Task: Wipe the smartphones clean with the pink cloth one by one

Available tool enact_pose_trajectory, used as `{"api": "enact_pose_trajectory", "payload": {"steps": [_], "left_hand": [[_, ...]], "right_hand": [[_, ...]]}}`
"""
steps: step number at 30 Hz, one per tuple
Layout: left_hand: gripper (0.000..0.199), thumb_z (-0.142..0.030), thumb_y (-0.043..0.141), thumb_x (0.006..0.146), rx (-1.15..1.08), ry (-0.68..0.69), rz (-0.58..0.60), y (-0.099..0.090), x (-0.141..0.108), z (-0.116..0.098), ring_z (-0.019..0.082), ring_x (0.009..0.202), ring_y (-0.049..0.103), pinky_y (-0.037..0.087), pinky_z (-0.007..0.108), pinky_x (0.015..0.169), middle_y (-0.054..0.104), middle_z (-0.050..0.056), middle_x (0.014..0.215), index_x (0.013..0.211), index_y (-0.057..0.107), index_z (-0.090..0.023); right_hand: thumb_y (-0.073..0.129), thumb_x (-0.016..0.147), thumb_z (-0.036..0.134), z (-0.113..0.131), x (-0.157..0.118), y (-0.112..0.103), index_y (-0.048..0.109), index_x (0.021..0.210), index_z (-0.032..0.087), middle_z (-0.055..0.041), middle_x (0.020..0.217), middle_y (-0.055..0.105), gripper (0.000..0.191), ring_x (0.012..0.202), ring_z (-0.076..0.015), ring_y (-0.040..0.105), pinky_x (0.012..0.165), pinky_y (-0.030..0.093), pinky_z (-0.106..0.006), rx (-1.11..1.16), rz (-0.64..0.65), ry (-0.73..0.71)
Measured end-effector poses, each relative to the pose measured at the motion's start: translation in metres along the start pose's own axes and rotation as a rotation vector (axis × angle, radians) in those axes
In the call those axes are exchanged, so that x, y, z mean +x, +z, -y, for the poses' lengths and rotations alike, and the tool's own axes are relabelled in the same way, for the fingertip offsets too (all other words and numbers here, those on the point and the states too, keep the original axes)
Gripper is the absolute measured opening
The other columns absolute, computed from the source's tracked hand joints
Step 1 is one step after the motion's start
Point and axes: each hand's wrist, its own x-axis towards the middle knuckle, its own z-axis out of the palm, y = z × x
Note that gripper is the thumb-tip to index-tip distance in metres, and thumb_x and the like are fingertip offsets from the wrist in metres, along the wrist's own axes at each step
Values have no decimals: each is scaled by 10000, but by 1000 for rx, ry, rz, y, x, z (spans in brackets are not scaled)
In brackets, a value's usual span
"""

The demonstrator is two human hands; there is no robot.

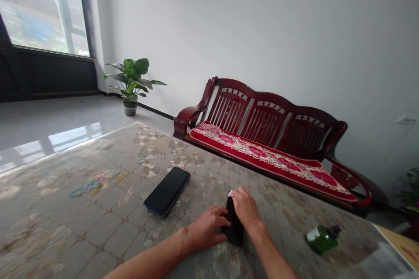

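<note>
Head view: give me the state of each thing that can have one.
Phone, flat, screen dark.
Dark object, on edge, between left hand and right hand.
Pale piece, pinched by the right hand.
Green bottle, black cap on.
Coloured bands, loose on the table.
Red mat, spread along the bench.
Plant, upright in its pot.

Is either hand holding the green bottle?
No, the green bottle sits on the table, apart from the left hand and right hand.

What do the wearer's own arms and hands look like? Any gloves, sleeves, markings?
Left hand and right hand ungloved; left forearm and right forearm bare, narrowing toward the wrists. No sleeves, watch or clear markings in view. Rings: can't rule out.
</note>
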Motion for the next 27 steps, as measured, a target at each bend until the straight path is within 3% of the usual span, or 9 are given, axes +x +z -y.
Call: {"api": "enact_pose_trajectory", "payload": {"steps": [10,20,27], "left_hand": [[352,-166,777,725,3,7,1,2,1,0,276,1146,589,462,359,1015,630,112,1244,1073,753,-218],[358,-194,753,744,32,-20,11,2,0,0,273,1126,598,483,369,992,622,84,1256,1096,738,-259],[381,-186,773,721,37,-23,13,1,0,-1,273,1123,603,482,357,985,634,95,1248,1096,745,-249]], "right_hand": [[466,948,153,7,-22,1,702,951,276,-19,964,656,265,979,-165,578,856,393,-227,88,-15,-83],[485,957,197,-1,15,2,720,974,260,-39,995,669,244,1011,-179,585,861,400,-232,-11,15,15],[469,939,148,1,-16,-3,712,961,273,-24,968,660,274,981,-170,581,839,401,-230,43,33,-36]]}}
